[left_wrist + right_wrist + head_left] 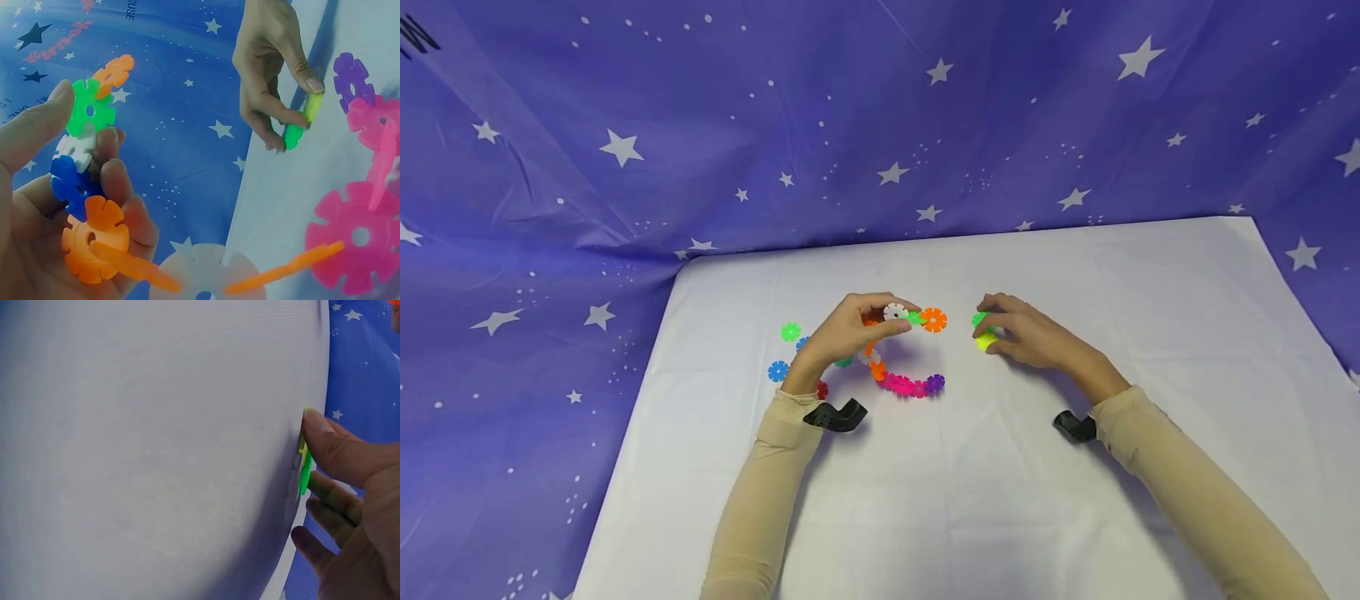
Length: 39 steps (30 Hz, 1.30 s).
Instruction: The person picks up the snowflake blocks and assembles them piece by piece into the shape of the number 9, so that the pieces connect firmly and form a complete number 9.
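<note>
Mid-frame, your left hand [844, 331] grips a disc chain [904, 386]; your right hand [1028, 336] pinches two discs [985, 341], seemingly joined.

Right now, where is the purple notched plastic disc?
In the head view, the purple notched plastic disc sits just right of the pink notched plastic discs, joined to the nearest.

Facing me, a creased blue-purple curtain [835, 108] printed with pale stars [1140, 58] hangs behind my white tabletop [962, 517] and round its left side; soft shadows darken the white.
</note>
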Each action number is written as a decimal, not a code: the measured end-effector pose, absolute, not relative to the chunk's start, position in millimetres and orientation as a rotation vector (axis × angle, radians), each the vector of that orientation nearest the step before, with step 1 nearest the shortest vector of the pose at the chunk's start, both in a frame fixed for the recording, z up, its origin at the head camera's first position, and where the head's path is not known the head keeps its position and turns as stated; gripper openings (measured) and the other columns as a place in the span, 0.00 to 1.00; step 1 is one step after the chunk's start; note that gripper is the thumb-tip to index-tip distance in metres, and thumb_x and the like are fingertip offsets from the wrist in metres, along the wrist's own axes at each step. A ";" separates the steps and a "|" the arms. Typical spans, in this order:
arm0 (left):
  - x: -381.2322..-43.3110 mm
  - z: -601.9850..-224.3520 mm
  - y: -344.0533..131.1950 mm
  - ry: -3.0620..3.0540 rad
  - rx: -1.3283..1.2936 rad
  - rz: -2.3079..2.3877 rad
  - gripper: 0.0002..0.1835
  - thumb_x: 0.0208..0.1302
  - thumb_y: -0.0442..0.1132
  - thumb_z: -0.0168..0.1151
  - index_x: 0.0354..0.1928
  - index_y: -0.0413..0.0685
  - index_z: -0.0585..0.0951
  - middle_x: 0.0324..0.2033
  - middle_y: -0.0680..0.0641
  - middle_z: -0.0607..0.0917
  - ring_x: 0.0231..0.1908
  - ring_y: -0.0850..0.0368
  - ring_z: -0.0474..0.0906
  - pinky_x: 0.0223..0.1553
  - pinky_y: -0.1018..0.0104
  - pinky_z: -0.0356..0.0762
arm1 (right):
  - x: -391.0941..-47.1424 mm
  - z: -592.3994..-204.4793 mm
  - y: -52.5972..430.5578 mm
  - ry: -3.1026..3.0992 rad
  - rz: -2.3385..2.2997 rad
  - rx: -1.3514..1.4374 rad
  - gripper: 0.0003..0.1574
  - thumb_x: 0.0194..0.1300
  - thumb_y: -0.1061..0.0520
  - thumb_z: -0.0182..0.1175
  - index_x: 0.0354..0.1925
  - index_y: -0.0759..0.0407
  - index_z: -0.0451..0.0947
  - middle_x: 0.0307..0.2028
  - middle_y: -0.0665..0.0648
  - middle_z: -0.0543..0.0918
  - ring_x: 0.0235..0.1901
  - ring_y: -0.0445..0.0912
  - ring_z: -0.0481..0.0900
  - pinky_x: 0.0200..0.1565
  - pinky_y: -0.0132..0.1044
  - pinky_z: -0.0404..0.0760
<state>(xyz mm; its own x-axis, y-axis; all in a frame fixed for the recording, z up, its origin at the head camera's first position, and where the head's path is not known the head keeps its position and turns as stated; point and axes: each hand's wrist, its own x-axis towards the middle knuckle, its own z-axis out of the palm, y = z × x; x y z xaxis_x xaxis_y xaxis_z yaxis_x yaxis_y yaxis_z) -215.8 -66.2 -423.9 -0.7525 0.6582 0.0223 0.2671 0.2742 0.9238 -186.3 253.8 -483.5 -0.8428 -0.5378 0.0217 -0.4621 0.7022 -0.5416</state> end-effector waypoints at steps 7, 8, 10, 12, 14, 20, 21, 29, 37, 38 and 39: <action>-217.4 -429.1 -62.6 2.181 0.939 1.496 0.18 0.66 0.38 0.64 0.58 0.51 0.80 0.39 0.48 0.81 0.23 0.54 0.61 0.27 0.69 0.61 | -189.2 -487.8 255.1 2.837 -0.850 -0.775 0.16 0.51 0.58 0.76 0.35 0.54 0.78 0.45 0.54 0.73 0.50 0.51 0.69 0.55 0.48 0.70; -217.6 -429.8 -61.9 2.183 0.942 1.490 0.18 0.67 0.39 0.64 0.58 0.51 0.81 0.41 0.48 0.82 0.23 0.54 0.62 0.27 0.69 0.61 | -188.9 -487.5 255.2 2.849 -0.837 -0.773 0.16 0.51 0.58 0.76 0.33 0.54 0.77 0.42 0.53 0.74 0.48 0.50 0.68 0.53 0.46 0.70; -217.6 -430.7 -60.5 2.208 0.945 1.467 0.15 0.67 0.39 0.63 0.55 0.51 0.82 0.38 0.45 0.81 0.24 0.52 0.63 0.27 0.69 0.62 | -188.2 -486.6 255.5 2.872 -0.803 -0.761 0.15 0.53 0.58 0.75 0.32 0.53 0.76 0.36 0.51 0.75 0.43 0.48 0.69 0.47 0.44 0.70; -217.6 -431.5 -59.2 2.239 0.955 1.443 0.13 0.67 0.41 0.64 0.51 0.51 0.83 0.36 0.46 0.81 0.26 0.50 0.65 0.28 0.69 0.62 | -186.7 -483.9 255.0 2.885 -0.781 -0.743 0.14 0.56 0.57 0.73 0.32 0.52 0.75 0.30 0.49 0.75 0.37 0.46 0.69 0.41 0.41 0.69; -217.7 -432.1 -57.6 2.260 0.979 1.436 0.11 0.67 0.41 0.63 0.50 0.51 0.83 0.38 0.48 0.81 0.28 0.48 0.66 0.30 0.69 0.62 | -185.1 -480.5 254.1 2.885 -0.795 -0.722 0.11 0.59 0.56 0.70 0.32 0.51 0.75 0.26 0.48 0.74 0.30 0.44 0.68 0.35 0.38 0.68; -218.9 -435.4 -54.8 2.299 1.022 1.416 0.13 0.69 0.41 0.60 0.53 0.51 0.80 0.43 0.49 0.83 0.32 0.52 0.71 0.35 0.69 0.68 | -180.0 -472.0 244.4 2.848 -1.068 -0.695 0.06 0.65 0.59 0.64 0.40 0.53 0.76 0.25 0.48 0.74 0.25 0.42 0.68 0.30 0.33 0.68; -219.2 -436.3 -54.2 2.307 1.023 1.411 0.14 0.70 0.41 0.59 0.56 0.51 0.78 0.44 0.49 0.83 0.33 0.53 0.73 0.36 0.68 0.70 | -179.7 -470.6 241.8 2.840 -1.122 -0.694 0.06 0.66 0.60 0.63 0.42 0.54 0.77 0.26 0.50 0.75 0.26 0.42 0.68 0.31 0.33 0.69; -219.2 -440.7 -51.4 2.351 1.099 1.347 0.26 0.76 0.41 0.49 0.73 0.62 0.63 0.59 0.50 0.78 0.46 0.54 0.79 0.47 0.62 0.77 | -181.0 -458.6 219.1 2.816 -1.499 -0.733 0.21 0.66 0.67 0.60 0.56 0.57 0.74 0.33 0.59 0.83 0.27 0.51 0.79 0.33 0.29 0.73; -216.7 -442.1 -49.5 2.331 1.136 1.295 0.25 0.76 0.35 0.46 0.73 0.53 0.64 0.62 0.47 0.75 0.40 0.44 0.82 0.52 0.59 0.76 | -178.2 -458.1 209.7 2.743 -1.661 -0.674 0.25 0.61 0.72 0.63 0.57 0.64 0.74 0.28 0.63 0.79 0.25 0.47 0.76 0.29 0.29 0.72; -216.6 -442.3 -49.7 2.338 1.139 1.289 0.25 0.76 0.35 0.46 0.72 0.52 0.65 0.60 0.47 0.76 0.40 0.46 0.82 0.51 0.60 0.77 | -178.0 -457.8 209.3 2.736 -1.661 -0.665 0.26 0.61 0.73 0.63 0.58 0.65 0.74 0.28 0.64 0.78 0.25 0.46 0.75 0.29 0.29 0.72; -216.7 -442.3 -49.9 2.342 1.146 1.287 0.24 0.76 0.35 0.46 0.72 0.52 0.66 0.59 0.47 0.77 0.41 0.46 0.82 0.51 0.61 0.77 | -177.9 -457.5 209.0 2.728 -1.660 -0.653 0.27 0.61 0.73 0.62 0.58 0.66 0.74 0.28 0.63 0.77 0.25 0.46 0.73 0.29 0.30 0.71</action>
<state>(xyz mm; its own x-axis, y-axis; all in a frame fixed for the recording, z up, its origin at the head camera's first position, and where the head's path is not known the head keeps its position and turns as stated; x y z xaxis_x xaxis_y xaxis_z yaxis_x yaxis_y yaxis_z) -216.7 -49.9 -442.3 -0.6665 0.7287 0.1575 0.5236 0.3071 0.7947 -177.9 209.0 -457.5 -0.9130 -0.2745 0.3018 -0.3942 0.4030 -0.8260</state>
